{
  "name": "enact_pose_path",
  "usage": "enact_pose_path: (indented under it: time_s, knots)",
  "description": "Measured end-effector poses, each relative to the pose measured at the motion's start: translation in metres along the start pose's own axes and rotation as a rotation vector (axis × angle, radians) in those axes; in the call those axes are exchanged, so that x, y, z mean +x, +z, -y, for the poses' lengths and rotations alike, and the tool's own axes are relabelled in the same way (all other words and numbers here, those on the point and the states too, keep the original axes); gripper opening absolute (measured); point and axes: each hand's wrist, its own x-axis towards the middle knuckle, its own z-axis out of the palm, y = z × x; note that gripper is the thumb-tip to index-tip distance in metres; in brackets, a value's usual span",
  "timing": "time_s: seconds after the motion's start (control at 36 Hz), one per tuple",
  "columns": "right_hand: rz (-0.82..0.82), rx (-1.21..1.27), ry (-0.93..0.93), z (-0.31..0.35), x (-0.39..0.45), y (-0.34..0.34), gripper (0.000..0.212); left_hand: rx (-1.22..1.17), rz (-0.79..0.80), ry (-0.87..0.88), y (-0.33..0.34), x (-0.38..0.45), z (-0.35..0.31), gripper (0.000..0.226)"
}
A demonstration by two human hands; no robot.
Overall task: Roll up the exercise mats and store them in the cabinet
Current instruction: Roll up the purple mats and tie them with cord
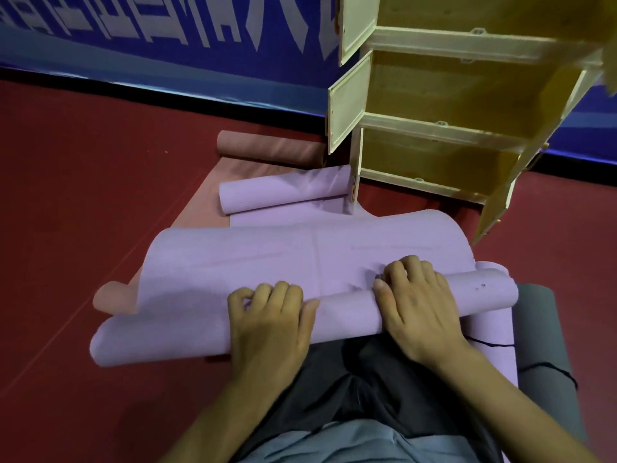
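Both hands press down on a rolled section of the lilac exercise mat (233,262), the left hand (270,315) with its grip curled over the top of the roll, fingers bent and tips on the flat sheet just beyond it, and the right hand (414,305) with its grip spread over the roll, fingers arched onto the same flat sheet. Neither hand is closed around the roll; each lies on top, palm down, thumbs turned toward one another on the near side.

Beyond the two grips the unrolled part of the mat humps upward and runs away across the red floor (66,195) to a second curl (283,192) at its far end. Under the lilac mat lies a salmon-pink mat (115,295), its near edge showing to the left of the left grip and its far end rolled (267,148) farther off. To the right of the right grip, a grey mat (541,345) lies flat on the floor. Ahead and to the right of both grips stands the pale wooden cabinet (450,128), its doors open on bare compartments. Behind it runs a blue banner (133,28) along the wall.
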Motion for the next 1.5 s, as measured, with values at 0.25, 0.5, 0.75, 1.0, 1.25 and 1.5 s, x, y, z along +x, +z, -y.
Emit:
enact_pose_path:
  time_s: [0.25,0.5,0.75,1.0,1.25,1.5]
  knots:
    - [-0.128,-0.030,0.003,-0.003,0.022,0.006,0.031,-0.014,0.233,0.020,0.002,-0.026,-0.002,0.077]
    - [-0.112,0.118,0.003,-0.002,0.048,0.000,0.039,-0.064,0.381,0.037,0.014,0.026,0.014,0.081]
    - [0.015,0.209,-0.259,-0.033,0.053,-0.024,0.039,-0.106,0.733,0.086,0.002,0.081,0.032,0.084]
    - [0.104,-0.026,-0.431,-0.063,0.040,-0.031,0.080,-0.111,1.039,0.138,0.000,0.127,0.040,0.079]
    - [0.160,-0.103,-0.527,-0.040,0.049,-0.065,0.062,-0.157,1.012,0.164,-0.037,0.144,0.061,0.065]
    - [0.127,-0.127,-0.667,-0.014,0.006,-0.066,0.061,-0.379,1.124,0.082,-0.047,0.079,0.087,0.075]
